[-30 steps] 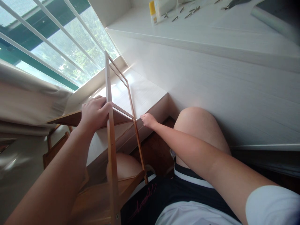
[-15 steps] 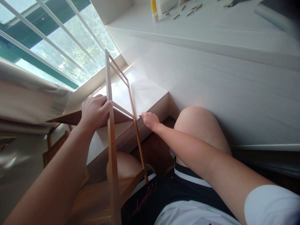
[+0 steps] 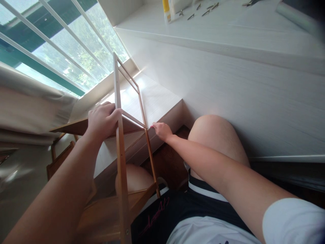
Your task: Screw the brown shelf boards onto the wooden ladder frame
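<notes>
A wooden frame (image 3: 121, 169) with slim rails and a thin brown panel (image 3: 76, 126) stands tilted before me, its lower part near my lap. My left hand (image 3: 103, 119) is wrapped round the nearer long rail, where the panel meets it. On the far side, my right hand (image 3: 162, 130) is closed in a pinch on a thin metal tool (image 3: 149, 127), mostly hidden by the fingers. The tool's tip meets the farther rail (image 3: 149, 149) at the panel's corner. Its exact kind is too small to make out.
On the white worktop (image 3: 228, 37) lie several metal screws (image 3: 205, 13), beside a yellow-capped bottle (image 3: 166, 12). A dark object (image 3: 302, 17) rests at its right. A barred window (image 3: 76, 44) and a curtain (image 3: 30, 91) are on the left. A wooden chair (image 3: 61, 159) stands below the curtain.
Almost nothing differs. My right hand has turned slightly at the tool, and the view has shifted a little. My left hand keeps its hold on the rail.
</notes>
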`<action>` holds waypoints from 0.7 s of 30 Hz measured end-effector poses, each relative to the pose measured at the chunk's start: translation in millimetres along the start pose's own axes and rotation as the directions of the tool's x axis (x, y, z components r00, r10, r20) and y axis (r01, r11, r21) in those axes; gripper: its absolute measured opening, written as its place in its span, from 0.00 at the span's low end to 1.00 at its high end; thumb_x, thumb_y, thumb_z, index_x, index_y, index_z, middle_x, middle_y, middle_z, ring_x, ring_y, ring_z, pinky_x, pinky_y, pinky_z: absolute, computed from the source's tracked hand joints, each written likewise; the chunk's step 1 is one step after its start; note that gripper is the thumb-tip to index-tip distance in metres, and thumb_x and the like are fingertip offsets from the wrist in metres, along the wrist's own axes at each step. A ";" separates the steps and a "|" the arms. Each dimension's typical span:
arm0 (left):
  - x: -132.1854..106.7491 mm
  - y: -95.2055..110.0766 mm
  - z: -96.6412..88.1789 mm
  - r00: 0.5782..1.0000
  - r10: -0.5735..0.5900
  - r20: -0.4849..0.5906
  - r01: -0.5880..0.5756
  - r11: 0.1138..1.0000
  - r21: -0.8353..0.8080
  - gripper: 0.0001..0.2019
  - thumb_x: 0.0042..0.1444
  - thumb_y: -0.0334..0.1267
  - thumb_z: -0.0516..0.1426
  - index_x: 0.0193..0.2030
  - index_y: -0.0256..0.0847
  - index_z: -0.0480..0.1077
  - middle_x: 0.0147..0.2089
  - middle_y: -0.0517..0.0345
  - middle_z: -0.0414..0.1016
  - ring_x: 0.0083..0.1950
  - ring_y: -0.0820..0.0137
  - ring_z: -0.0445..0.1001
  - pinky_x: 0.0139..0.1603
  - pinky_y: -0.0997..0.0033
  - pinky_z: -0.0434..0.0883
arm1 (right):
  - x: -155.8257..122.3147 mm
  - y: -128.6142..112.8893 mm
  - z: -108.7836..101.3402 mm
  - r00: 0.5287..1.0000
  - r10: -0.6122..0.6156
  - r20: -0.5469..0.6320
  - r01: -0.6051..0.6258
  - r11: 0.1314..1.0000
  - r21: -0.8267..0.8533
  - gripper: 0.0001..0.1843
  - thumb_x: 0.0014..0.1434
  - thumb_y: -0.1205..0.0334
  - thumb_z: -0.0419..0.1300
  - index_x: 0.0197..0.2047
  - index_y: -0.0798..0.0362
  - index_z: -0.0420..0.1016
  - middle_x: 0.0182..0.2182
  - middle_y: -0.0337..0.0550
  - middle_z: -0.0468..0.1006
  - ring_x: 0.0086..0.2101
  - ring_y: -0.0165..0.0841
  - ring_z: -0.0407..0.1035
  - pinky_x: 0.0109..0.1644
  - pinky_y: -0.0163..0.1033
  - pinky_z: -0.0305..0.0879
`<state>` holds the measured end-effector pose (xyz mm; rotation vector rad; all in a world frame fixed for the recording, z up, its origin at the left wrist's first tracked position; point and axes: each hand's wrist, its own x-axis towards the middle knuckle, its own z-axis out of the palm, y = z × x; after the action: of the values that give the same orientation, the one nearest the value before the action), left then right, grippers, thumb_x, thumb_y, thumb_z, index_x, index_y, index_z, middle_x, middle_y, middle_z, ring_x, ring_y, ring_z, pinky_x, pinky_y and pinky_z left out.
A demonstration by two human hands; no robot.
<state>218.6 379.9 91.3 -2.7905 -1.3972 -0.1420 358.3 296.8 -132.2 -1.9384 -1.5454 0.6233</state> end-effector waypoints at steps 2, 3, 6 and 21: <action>0.1 -0.7 -0.3 1.000 -0.002 -0.004 0.002 1.000 0.002 0.16 0.60 0.44 0.48 0.23 0.40 0.52 0.29 0.62 0.57 0.30 0.71 0.55 0.34 0.67 0.51 | -0.8 1.7 3.1 1.000 -0.007 -0.015 0.007 1.000 0.002 0.21 0.72 0.52 0.43 0.46 0.46 0.77 0.44 0.44 0.82 0.41 0.38 0.75 0.35 0.35 0.57; 0.2 -1.1 -0.4 1.000 -0.002 -0.005 0.002 1.000 0.003 0.16 0.60 0.44 0.48 0.23 0.40 0.52 0.29 0.62 0.57 0.30 0.70 0.55 0.34 0.67 0.51 | -1.4 2.3 4.3 1.000 -0.010 -0.020 0.010 1.000 -0.001 0.21 0.72 0.52 0.43 0.46 0.46 0.77 0.44 0.44 0.82 0.40 0.38 0.74 0.35 0.35 0.56; 0.7 -2.0 -0.4 1.000 0.001 -0.010 -0.001 1.000 -0.001 0.16 0.60 0.43 0.48 0.23 0.40 0.52 0.29 0.62 0.57 0.30 0.70 0.55 0.34 0.67 0.51 | -3.9 2.3 5.5 0.999 -0.028 -0.030 0.027 0.999 -0.024 0.20 0.72 0.52 0.44 0.46 0.46 0.76 0.44 0.43 0.81 0.40 0.37 0.74 0.36 0.35 0.56; 0.7 -6.1 -0.3 1.000 -0.009 -0.013 0.008 1.000 -0.015 0.17 0.59 0.44 0.48 0.22 0.40 0.51 0.29 0.62 0.57 0.31 0.70 0.55 0.34 0.67 0.51 | 10.6 -4.9 9.6 0.993 0.115 0.042 -0.122 0.930 0.346 0.26 0.69 0.49 0.47 0.28 0.54 0.74 0.26 0.46 0.79 0.30 0.33 0.71 0.32 0.33 0.55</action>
<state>214.1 384.1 91.5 -2.7908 -1.4113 -0.1719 350.7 309.4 -135.8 -1.7642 -1.2356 0.9055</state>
